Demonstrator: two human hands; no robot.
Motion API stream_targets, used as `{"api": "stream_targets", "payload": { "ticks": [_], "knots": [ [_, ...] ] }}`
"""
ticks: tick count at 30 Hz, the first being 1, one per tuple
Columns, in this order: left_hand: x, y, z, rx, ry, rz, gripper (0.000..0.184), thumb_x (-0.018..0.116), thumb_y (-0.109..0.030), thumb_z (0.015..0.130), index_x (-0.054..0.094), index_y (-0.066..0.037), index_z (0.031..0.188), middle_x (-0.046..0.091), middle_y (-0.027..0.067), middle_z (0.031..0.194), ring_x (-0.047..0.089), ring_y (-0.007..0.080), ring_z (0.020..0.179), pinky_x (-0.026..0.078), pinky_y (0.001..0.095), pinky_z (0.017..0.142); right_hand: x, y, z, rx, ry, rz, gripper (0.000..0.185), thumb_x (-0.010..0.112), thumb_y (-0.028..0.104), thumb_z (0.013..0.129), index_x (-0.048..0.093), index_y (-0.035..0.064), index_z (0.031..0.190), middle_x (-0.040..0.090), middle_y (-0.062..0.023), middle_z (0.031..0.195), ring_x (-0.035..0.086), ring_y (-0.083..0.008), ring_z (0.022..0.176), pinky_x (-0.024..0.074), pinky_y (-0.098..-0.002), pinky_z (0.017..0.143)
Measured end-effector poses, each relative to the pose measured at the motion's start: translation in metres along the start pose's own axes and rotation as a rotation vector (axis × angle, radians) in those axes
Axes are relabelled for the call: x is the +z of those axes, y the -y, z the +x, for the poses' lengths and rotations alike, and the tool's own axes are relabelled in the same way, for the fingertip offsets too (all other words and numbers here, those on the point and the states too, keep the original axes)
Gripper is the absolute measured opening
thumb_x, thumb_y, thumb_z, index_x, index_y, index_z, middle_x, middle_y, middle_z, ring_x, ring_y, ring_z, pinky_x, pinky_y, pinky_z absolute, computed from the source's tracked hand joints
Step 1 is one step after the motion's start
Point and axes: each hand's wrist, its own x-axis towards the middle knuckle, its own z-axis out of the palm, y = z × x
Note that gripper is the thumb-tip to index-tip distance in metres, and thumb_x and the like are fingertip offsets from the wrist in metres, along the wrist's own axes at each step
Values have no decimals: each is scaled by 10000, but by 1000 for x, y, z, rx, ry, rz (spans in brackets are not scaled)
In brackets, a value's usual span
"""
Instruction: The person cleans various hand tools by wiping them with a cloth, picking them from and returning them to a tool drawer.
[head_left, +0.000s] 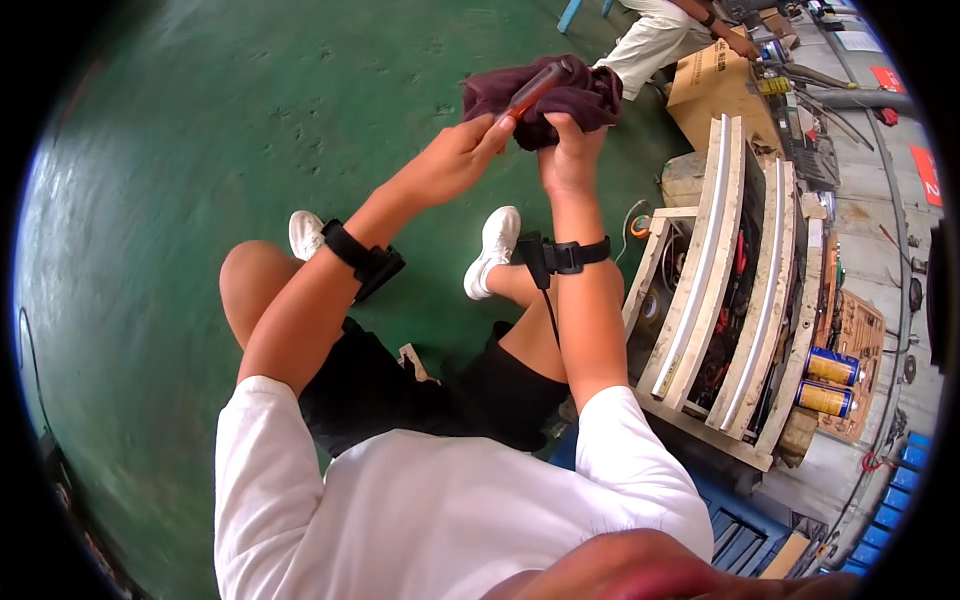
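The tool (531, 93) is slim and straight-sided, translucent red along its middle with a dark, rounded end. It lies toward 12 o'clock in the head view, across a bunched, dark maroon cloth (590, 92), above the green floor (370, 90). Its long axis runs slantwise from about 7–8 o'clock to 1–2 o'clock, the dark end pointing to 1–2 o'clock. The left grip (458, 160) is closed on the tool's lower end, thumb and fingers pinched together. The right grip (573, 158) is curled on the cloth's underside, thumb raised against it, fingers largely hidden. A worn cart (705, 270) stands toward 3 o'clock.
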Motion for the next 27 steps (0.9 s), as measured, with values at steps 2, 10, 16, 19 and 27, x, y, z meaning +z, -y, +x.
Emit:
{"api": "stream_targets", "payload": {
  "ticks": [2, 10, 16, 19, 27],
  "knots": [
    [-7, -9, -3, -28, -42, 124, 462, 434, -441, 1068, 554, -14, 934, 484, 88, 676, 433, 176, 616, 390, 360, 582, 1, -1, 1, -35, -43, -55, 476, 737, 36, 763, 528, 40, 1190, 626, -61, 1099, 627, -177, 996, 520, -339, 902],
    [-29, -27, -6, 104, -218, 468, 443, 552, -449, 997, 664, -25, 933, 595, 213, 643, 576, 433, 635, 451, 485, 584, 8, 4, 7, -141, -286, 45, 256, 664, 28, 779, 628, 17, 1032, 636, -77, 1045, 607, -181, 1028, 504, -320, 934],
    [-43, -21, -7, 125, -334, 608, 416, 582, -464, 972, 707, -68, 955, 615, 167, 626, 609, 401, 620, 475, 482, 576, 11, -7, 4, -86, -67, -192, 558, 769, -20, 737, 507, 54, 1225, 621, -41, 1127, 624, -159, 1003, 512, -326, 930],
    [-43, -21, -9, 127, -319, 654, 436, 587, -497, 971, 717, -83, 1016, 520, 132, 559, 515, 323, 517, 406, 415, 518, 13, -1, 10, -60, -143, -74, 549, 765, 0, 742, 508, 58, 1224, 614, -46, 1132, 618, -160, 1016, 512, -328, 935],
    [-30, -33, -7, 127, -355, 629, 480, 597, -540, 938, 745, -84, 943, 624, 149, 614, 627, 376, 605, 491, 452, 564, 5, 14, 9, -77, -155, -23, 700, 749, 39, 758, 403, 56, 1367, 610, -68, 1129, 609, -174, 1033, 506, -342, 955]
  ]
}}
